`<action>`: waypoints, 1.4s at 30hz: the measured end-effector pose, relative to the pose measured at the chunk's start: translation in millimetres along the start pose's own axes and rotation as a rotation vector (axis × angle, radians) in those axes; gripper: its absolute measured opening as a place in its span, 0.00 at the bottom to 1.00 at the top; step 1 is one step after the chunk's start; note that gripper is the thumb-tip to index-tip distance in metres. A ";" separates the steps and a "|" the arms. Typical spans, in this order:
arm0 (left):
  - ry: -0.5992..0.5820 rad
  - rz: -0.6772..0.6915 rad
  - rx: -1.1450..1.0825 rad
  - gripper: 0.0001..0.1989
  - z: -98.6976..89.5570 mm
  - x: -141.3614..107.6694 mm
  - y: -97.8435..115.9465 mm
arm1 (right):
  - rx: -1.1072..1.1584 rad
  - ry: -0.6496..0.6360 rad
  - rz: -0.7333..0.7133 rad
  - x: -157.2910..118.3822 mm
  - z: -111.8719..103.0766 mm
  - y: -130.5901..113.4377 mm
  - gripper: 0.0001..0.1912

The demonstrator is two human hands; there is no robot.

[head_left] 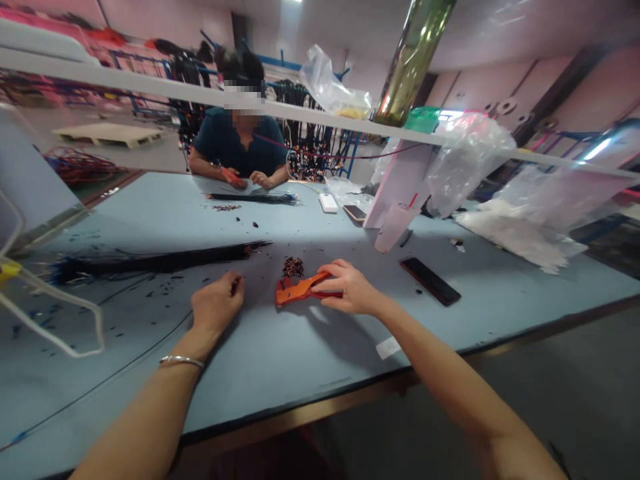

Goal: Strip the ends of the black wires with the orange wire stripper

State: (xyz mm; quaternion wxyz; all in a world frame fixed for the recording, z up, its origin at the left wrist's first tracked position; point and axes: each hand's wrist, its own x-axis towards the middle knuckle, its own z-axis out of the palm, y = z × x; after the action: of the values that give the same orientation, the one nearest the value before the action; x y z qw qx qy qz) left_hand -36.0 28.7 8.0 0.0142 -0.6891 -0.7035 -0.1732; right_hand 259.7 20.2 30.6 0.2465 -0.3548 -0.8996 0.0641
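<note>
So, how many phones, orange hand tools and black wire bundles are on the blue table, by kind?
Phones: 2, the black phone and the far phone.
Orange hand tools: 2, the orange tool under the right hand and the co-worker's tool.
Black wire bundles: 2, the near bundle and the far bundle.
Total: 6

Pink walls (pixel 165 20), grey floor (pixel 565 380), long blue table (pixel 300 347).

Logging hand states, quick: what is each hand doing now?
Left hand: closed, pinching a small dark piece.
Right hand: closed on the orange tool.
</note>
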 end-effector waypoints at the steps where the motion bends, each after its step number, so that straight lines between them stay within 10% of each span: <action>1: 0.003 0.001 -0.001 0.17 -0.2 -0.2 0.0 | 0.029 0.033 0.046 0.8 1.8 4.1 0.13; 7: 0.044 0.023 -0.048 0.16 -0.8 -4.7 3.0 | 0.672 0.323 0.495 -19.4 -3.4 12.9 0.18; 11: 0.051 0.056 -0.295 0.16 4.6 -7.9 9.7 | 1.205 0.507 0.497 -43.9 -9.9 1.8 0.21; 18: -0.061 0.117 -0.758 0.17 7.6 -12.0 25.3 | 1.570 0.081 0.417 -31.0 4.6 -26.9 0.29; 29: -0.139 -0.046 -0.841 0.13 -5.1 -17.7 20.1 | 1.933 -0.030 0.532 -6.5 54.7 -51.6 0.26; 35: -0.126 0.037 -0.806 0.16 -5.9 -21.4 20.5 | 1.684 0.160 0.423 -17.0 37.7 -42.5 0.29; 42: -0.015 -0.024 -0.346 0.16 -8.4 -18.9 14.1 | 0.579 0.473 0.369 -29.0 -6.1 -7.5 0.28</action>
State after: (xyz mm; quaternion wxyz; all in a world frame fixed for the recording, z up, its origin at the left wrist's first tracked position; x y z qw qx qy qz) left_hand -23.1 8.1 14.2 -0.1120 -0.6739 -0.6716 -0.2867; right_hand 276.3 -5.2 26.6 0.5201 -0.4310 -0.6844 0.2744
